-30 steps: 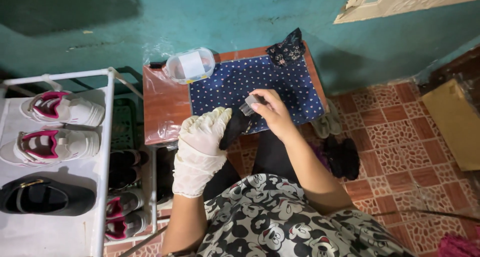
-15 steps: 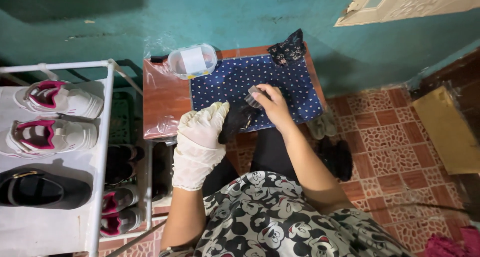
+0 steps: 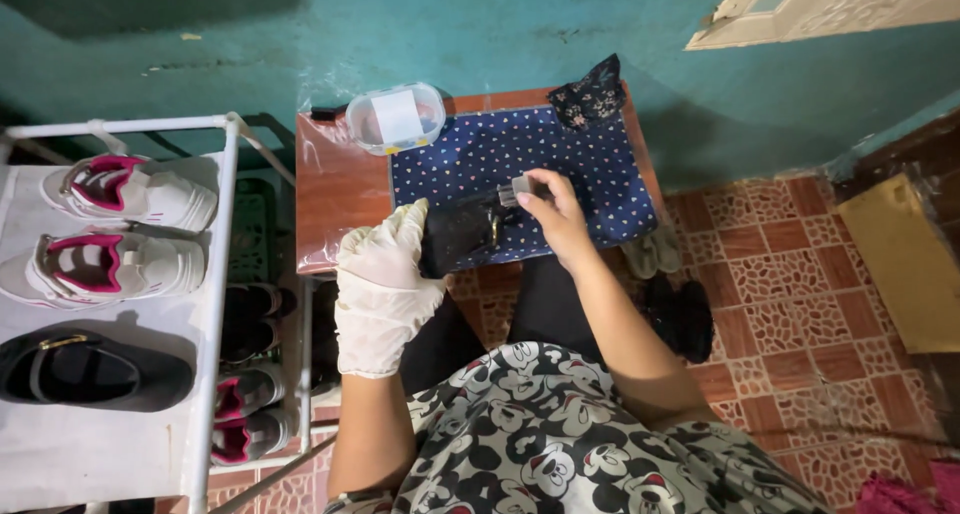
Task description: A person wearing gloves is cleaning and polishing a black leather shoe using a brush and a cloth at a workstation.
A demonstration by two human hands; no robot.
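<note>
Left hand: a white glove is worn on the left hand (image 3: pixel 382 286), seen at centre frame; its fingers are wrapped around the lower end of a black shoe (image 3: pixel 462 236).
Right hand: the bare right hand (image 3: pixel 556 220) is placed just right of centre; its fingertips are pinched on a small grey object (image 3: pixel 523 186) pressed against the shoe's upper end. What the object is cannot be told.
Shoe: it is held between both hands at centre frame, above the near edge of a dotted blue cloth (image 3: pixel 520 164); whether it touches the cloth cannot be told.
Table: a small brown table (image 3: pixel 340 189) is seen at upper centre, set against a teal wall (image 3: pixel 450 24) and partly covered by the cloth.
On the table: a clear plastic box (image 3: pixel 396 119) is placed at the cloth's upper left corner, a dark crumpled rag (image 3: pixel 590 96) at its upper right.
Rack: a white rack (image 3: pixel 110 444) fills the left of the frame; two white-and-pink sneakers (image 3: pixel 125 189) and a black flat shoe (image 3: pixel 85 369) are laid on its top shelf.
Floor: patterned red tiles (image 3: pixel 790 274) are seen at right, with dark footwear (image 3: pixel 680 314) lying beside the person's leg.
</note>
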